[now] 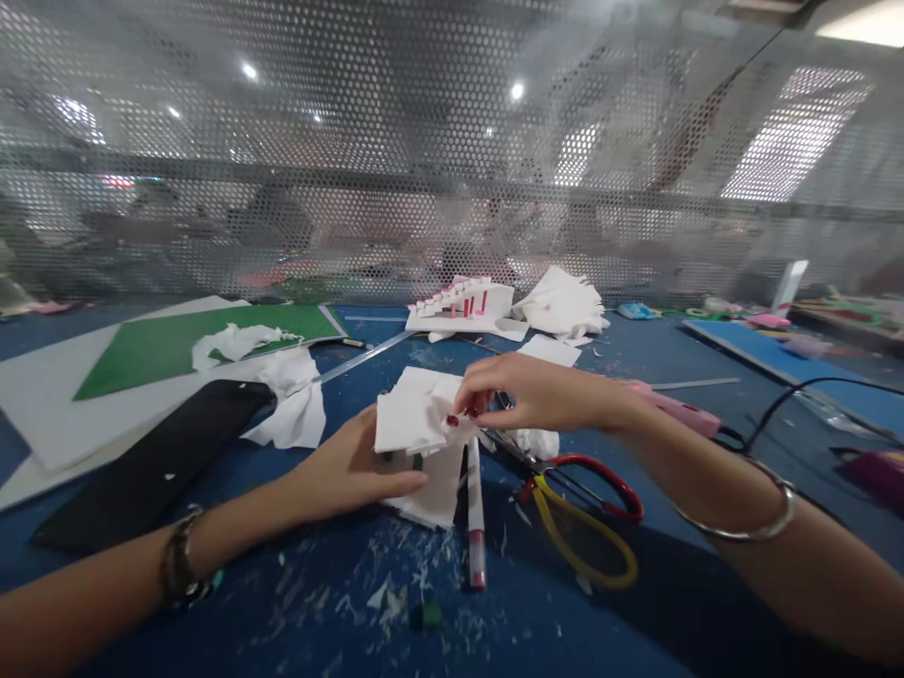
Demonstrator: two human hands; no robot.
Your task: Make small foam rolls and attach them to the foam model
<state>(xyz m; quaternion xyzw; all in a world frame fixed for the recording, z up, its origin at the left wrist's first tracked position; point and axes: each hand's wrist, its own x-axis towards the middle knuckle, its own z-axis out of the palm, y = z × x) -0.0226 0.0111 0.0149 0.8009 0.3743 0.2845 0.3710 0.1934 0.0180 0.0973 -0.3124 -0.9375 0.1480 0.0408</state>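
My left hand (343, 461) is closed round a white folded piece of paper or tissue (406, 419), with its thumb along the lower edge. At the right end of that piece, my right hand (526, 386) pinches the white material with thumb and fingers bent together. Dark red spots show at its fingertips, perhaps nails. Below the folded piece is another white sheet (438, 490), partly covered. A white pen with a pink end (476, 523) lies just below my hands. Scissors with red and yellow handles (547, 513) lie under my right forearm, their blades partly hidden.
A black flat slab (162, 461), a green sheet (155, 348) and crumpled tissue (293, 400) lie left. A small white stair model (501, 301) and a tissue pile (565, 301) stand behind. Right are a pink corded tool (682, 410) and a blue board (854, 391). Scraps litter the front.
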